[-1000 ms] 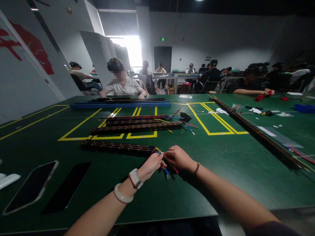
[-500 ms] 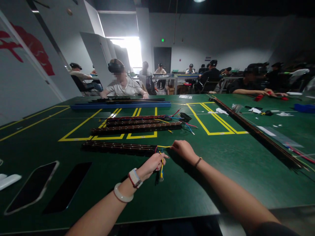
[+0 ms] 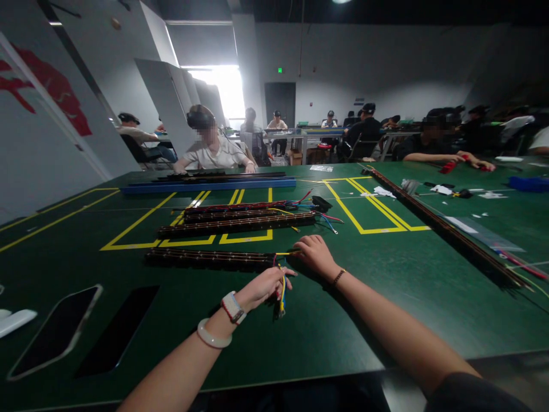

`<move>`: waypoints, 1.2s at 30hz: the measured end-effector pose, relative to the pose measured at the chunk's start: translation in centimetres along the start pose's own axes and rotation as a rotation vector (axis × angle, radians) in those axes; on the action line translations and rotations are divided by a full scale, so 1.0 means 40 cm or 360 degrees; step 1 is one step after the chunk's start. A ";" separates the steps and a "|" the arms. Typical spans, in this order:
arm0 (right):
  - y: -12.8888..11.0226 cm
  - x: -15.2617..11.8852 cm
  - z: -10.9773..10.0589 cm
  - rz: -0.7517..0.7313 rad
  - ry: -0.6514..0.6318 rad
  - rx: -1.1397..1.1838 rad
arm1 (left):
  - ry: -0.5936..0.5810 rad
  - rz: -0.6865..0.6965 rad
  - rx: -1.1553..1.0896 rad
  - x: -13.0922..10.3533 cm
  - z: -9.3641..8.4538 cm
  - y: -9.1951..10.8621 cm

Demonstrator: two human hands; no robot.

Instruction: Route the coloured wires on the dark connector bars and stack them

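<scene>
In front of me a long dark bar with copper-coloured strips (image 3: 210,258) lies crosswise, coloured wires coming out of its right end. My left hand (image 3: 266,286) is closed around a bundle of blue and yellow wires (image 3: 283,294), whose metal ring lugs hang below the fingers. Just to the right, my right hand (image 3: 315,254) pinches a yellow wire (image 3: 283,253) that runs straight out from the bar's end. Its fingertips cover the far end of that wire. A red wire shows close to the bar's end, between the hands.
Behind lie several similar bars (image 3: 235,223) with loose wires, inside yellow tape lines. Two phones (image 3: 55,332) rest at the left. A long strip (image 3: 441,223) slants along the right. A blue tray (image 3: 210,186) lies across the table, near a person in a light shirt (image 3: 214,151).
My right hand has shifted slightly left along the yellow wire, nearer the bar's end, and its fingers look more bunched. The left hand keeps its hold on the bundle.
</scene>
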State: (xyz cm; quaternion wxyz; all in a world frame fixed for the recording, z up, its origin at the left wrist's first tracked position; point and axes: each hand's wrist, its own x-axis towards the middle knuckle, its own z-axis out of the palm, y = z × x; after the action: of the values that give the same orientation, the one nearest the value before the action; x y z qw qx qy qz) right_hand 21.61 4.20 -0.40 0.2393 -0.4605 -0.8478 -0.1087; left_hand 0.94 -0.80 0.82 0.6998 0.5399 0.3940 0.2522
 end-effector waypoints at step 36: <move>-0.129 0.048 0.010 -0.0118 0.0308 0.0751 | -0.0067 0.0020 -0.0119 0.018 0.001 -0.021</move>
State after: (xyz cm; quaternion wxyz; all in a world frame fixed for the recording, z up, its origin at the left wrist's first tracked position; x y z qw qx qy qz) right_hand 16.32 2.93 0.41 0.4159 -0.3481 -0.8392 0.0398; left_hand 1.33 -0.52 -0.20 0.7260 0.5211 0.3662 0.2595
